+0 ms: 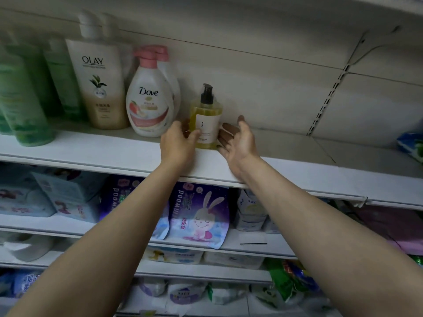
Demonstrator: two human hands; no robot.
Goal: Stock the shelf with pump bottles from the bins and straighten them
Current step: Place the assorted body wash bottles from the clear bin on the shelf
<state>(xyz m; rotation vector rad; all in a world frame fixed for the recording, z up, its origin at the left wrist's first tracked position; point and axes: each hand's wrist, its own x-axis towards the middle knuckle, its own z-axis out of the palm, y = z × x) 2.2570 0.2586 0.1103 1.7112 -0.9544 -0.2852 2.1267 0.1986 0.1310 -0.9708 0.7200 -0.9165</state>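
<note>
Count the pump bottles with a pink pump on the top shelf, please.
2: the front Dove bottle beside the Olay bottle, and a second one directly behind it, mostly hidden. More may stand behind.

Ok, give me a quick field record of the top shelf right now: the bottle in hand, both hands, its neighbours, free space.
bottle in hand: yellow pump bottle, black pump, upright on the white shelf
left hand: fingers curled on the bottle's left side
right hand: open, palm toward the bottle's right side; contact unclear
left neighbours: Dove bottle, then Olay bottle, then green bottles, blurred
free space: bare shelf right of the yellow bottle
</note>
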